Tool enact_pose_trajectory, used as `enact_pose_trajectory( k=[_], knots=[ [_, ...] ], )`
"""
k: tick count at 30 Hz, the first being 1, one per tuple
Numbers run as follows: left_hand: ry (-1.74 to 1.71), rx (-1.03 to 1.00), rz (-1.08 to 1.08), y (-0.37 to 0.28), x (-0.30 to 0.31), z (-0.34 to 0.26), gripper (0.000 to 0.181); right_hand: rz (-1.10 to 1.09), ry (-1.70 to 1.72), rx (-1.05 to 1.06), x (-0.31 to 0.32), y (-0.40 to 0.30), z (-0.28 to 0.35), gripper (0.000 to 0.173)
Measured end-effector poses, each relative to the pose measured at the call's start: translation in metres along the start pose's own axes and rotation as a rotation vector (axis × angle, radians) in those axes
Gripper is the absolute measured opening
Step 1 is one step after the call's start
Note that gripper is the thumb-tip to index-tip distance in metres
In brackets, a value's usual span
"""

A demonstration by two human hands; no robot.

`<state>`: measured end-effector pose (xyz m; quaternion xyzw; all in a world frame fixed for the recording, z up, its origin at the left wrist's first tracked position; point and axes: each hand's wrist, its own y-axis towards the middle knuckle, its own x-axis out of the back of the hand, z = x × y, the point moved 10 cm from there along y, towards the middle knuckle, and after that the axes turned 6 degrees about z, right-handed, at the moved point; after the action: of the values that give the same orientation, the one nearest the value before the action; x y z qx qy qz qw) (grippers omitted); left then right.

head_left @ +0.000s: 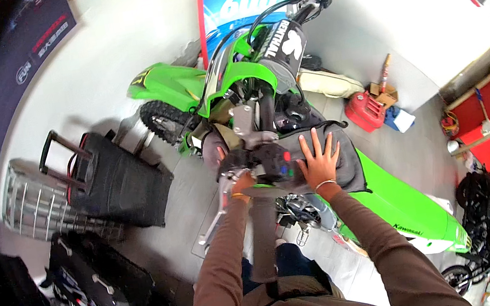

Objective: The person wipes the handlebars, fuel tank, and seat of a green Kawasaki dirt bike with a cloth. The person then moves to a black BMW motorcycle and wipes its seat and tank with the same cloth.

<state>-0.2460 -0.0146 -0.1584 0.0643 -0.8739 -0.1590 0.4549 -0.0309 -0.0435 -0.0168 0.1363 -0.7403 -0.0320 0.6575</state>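
Observation:
A dark grey padded fabric piece (344, 164) with black piping lies across the green Kawasaki dirt bike (389, 198) before me. My right hand (321, 160) presses flat on it, fingers spread, holding nothing. My left hand (242, 183) reaches behind the near handlebar's switch housing (275, 162), which has red, blue and green buttons. Its fingertips show beside the padded piece's left part; the rest is mostly hidden, so its hold is unclear. The black handlebar grip (265, 240) points toward my body between my forearms. A silver lever (213, 229) sticks out left of it.
To the left stand a black wheeled case (118, 181) and a metal wire basket (27, 204), with another motorcycle (103, 288) below them. Beyond the bike sit a red fuel can (364, 111) and a small cardboard box (383, 94). More motorcycles (480, 217) line the right.

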Motion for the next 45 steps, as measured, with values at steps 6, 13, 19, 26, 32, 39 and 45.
enact_pose_trajectory(
  k=[6,13,19,26,32,39,45],
  knots=[
    [-0.091,-0.111,0.14,0.036,0.039,-0.017,0.046,-0.026,0.196,-0.285,-0.043,-0.008,0.016,0.074],
    [0.01,-0.27,0.273,0.042,0.062,-0.026,0.043,-0.066,0.308,-0.55,-0.185,-0.026,0.052,0.071],
    [0.075,-0.319,0.289,0.044,0.067,-0.002,0.043,-0.268,1.292,-0.438,-0.179,-0.015,0.101,0.075],
    [0.135,-0.345,0.38,0.05,0.066,0.01,0.046,-0.103,0.352,-0.401,-0.057,0.024,0.167,0.068],
    [0.101,-0.423,0.406,0.057,0.077,0.018,0.044,-0.047,0.244,-0.486,-0.052,0.028,0.181,0.067],
    [-0.052,-0.562,0.376,0.073,0.098,0.021,0.039,-0.039,0.333,-0.612,-0.053,0.032,0.192,0.077],
    [-0.214,-0.683,0.316,0.085,0.118,0.023,0.036,-0.281,0.34,-0.68,-0.032,0.031,0.201,0.059]
  ],
)
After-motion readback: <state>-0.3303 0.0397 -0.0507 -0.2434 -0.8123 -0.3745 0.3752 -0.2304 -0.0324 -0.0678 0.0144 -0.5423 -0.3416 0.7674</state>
